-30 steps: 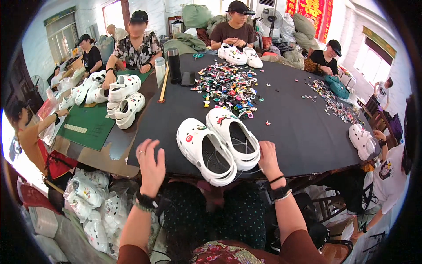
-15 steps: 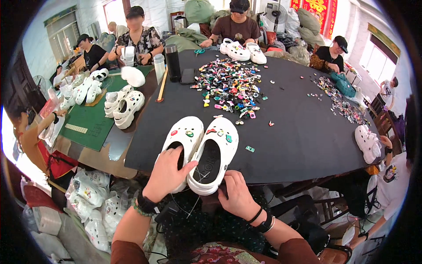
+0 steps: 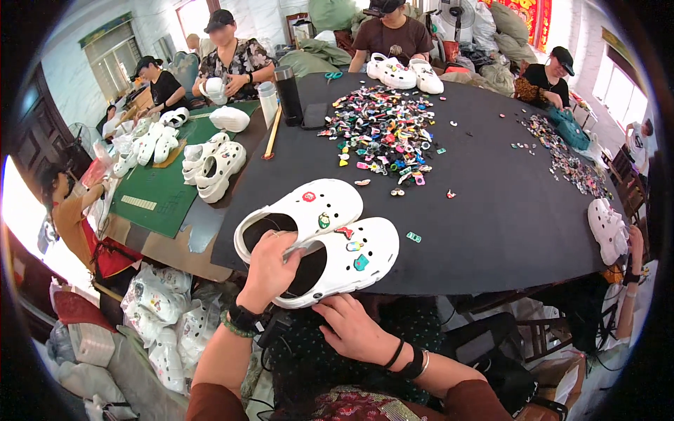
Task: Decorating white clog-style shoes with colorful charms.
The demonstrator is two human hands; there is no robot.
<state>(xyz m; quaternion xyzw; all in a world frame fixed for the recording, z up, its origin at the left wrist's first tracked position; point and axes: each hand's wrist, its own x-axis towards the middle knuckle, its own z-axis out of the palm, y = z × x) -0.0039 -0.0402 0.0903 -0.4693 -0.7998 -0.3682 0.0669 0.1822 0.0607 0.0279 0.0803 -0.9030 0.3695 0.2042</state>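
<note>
Two white clogs [image 3: 375, 245] lie side by side at the table's near edge, slanted with toes to the upper right. Small colourful charms, among them a red bow [image 3: 344, 232] and a green one [image 3: 324, 220], are fixed in their tops. My left hand [image 3: 270, 270] grips the adjoining sides of the pair, its thumb at the nearer clog's opening and its fingers at the farther clog's. Against the nearer clog's lower side rest the fingertips of my right hand [image 3: 354, 328], loosely bent, with the thumb apart. A thin white loop shows at the farther clog's opening.
A heap of loose charms [image 3: 382, 130] covers the black table's [image 3: 484, 231] middle. Behind it stand a decorated clog pair [image 3: 404, 75], a dark flask [image 3: 288, 97] and a phone [image 3: 315, 116]. More clogs [image 3: 223, 168] sit on a green mat at left. Several people work around.
The clogs have turned so their toes swing rightward and their heels leftward. My left hand has turned with them. My right hand has slid from the heel to the nearer clog's side.
</note>
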